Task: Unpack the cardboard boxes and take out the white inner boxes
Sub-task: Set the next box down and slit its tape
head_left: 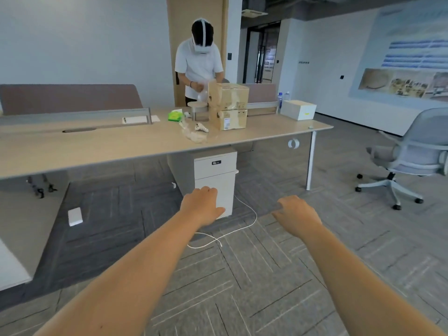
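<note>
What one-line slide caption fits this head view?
Both empty hands reach toward two stacked cardboard boxes and a white inner box on the desk.

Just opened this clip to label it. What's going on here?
The wearer stands back from the desk with both arms out, left hand and right hand holding nothing, fingers loosely curled. Two cardboard boxes sit stacked on the desk, with one white inner box to their right. Behind the desk, a second person in a headset handles clear plastic wrapping beside the stack.
</note>
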Motion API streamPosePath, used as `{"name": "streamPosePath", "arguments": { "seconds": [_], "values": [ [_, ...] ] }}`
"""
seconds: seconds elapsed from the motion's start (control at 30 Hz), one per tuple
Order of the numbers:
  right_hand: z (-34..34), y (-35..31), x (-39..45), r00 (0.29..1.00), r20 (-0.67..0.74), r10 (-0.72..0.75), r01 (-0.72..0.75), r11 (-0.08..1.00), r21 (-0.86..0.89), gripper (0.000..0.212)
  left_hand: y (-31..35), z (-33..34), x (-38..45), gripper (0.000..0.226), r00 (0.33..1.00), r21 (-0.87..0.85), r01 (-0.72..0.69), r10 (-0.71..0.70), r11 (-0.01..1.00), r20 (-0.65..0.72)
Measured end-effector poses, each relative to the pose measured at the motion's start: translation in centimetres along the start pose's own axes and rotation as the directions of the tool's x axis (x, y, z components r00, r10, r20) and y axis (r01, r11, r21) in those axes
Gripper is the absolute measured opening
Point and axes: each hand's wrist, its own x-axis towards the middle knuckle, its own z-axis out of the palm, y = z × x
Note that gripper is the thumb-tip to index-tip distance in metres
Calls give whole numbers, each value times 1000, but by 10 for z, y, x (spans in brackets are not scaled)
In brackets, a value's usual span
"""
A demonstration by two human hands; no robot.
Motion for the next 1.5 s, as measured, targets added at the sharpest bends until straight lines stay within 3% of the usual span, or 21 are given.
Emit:
{"name": "streamPosePath", "arguments": {
  "seconds": [0.23,0.53,0.93,1.13,1.5],
  "values": [
    [-26,14,155,999,-25,43,-43,999,8,40,4,-32,180,50,997,88,-70,70,994,-6],
    [-16,95,315,987,27,159,-160,986,34,39,51,-8,363,48,989,105,-141,135,984,58],
    [-52,196,599,997,73,14,-10,999,-46,41,119,-20,628,41,1000,41,-14,13,999,21],
    [-44,205,722,990,130,-56,61,998,-34,44,110,-15,739,47,999,86,33,-36,996,31],
    [-54,176,954,986,77,-148,152,987,-45,41,61,-47,953,50,993,141,117,-115,983,-23]
  ]
}}
